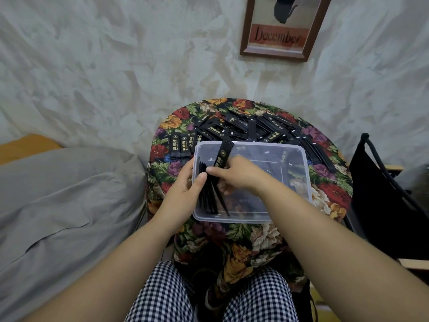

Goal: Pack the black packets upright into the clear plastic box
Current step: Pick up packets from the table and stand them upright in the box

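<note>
Black packet: pinched by right hand, over clear plastic box.
Surface: floral cloth on a round table.
Room: mottled pale wall; framed "December" print; grey bedding left of the left hand.
Axis: runs from the fingertips away toward the wall, tilted.
Left hand grip: holds the box's left wall, thumb against standing packets.
Loose packets: heaped beyond both hands.

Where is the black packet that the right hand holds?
In the head view, the held packet rises over the left half of the clear plastic box, pinched by the right hand, beside the upright packets that the left hand holds.
</note>
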